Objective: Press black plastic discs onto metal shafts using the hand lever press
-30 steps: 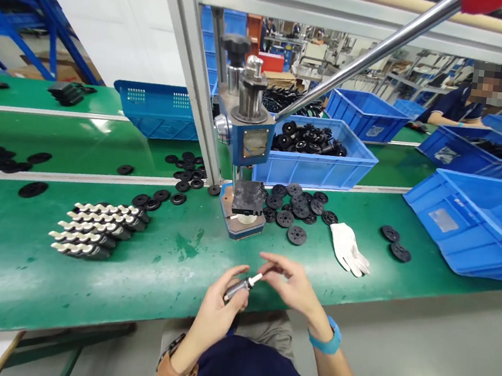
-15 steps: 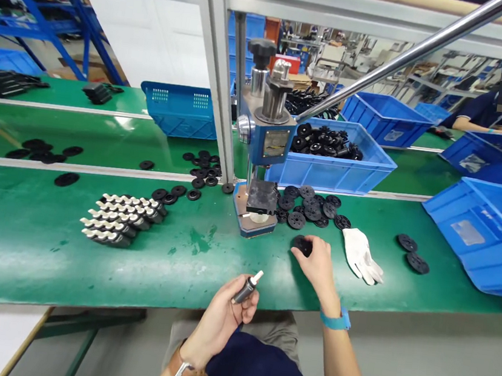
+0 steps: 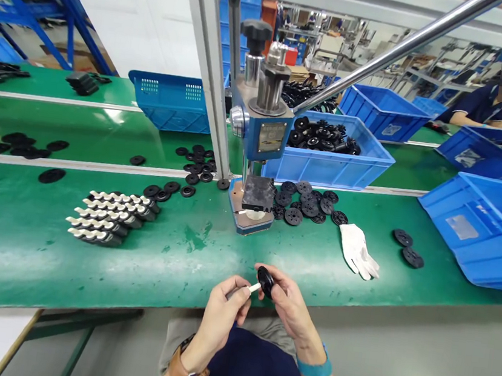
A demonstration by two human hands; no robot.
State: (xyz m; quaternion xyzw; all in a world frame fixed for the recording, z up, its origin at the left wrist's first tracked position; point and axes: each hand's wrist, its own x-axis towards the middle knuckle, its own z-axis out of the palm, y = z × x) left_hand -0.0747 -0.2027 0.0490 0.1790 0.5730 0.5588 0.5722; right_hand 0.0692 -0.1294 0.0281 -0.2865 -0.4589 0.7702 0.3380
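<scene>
My left hand (image 3: 228, 307) is closed round a dark cylindrical part with a white shaft (image 3: 254, 287), whose tip points right. In my right hand (image 3: 288, 305) a round black disc (image 3: 265, 281) is pinched and tilted up on edge. The shaft's white tip meets the disc's near face; whether it sits inside a hole I cannot tell. Both hands are close together above the bench's front edge. Behind them stands a hand press (image 3: 266, 135) with a black block (image 3: 258, 194) over its base. Several loose black discs (image 3: 309, 205) lie right of the press.
Rows of white-tipped black cylinders (image 3: 110, 219) stand on the green bench at left. A white glove (image 3: 357, 251) and two discs (image 3: 412, 257) lie at right. Blue bins (image 3: 326, 168) line the back. A long lever (image 3: 400, 54) slants overhead. A co-worker (image 3: 485, 101) sits far right.
My right hand has lifted a black disc off the bench and brought it left and nearer, against the shaft's tip. My left hand has turned the shaft part to point right.
</scene>
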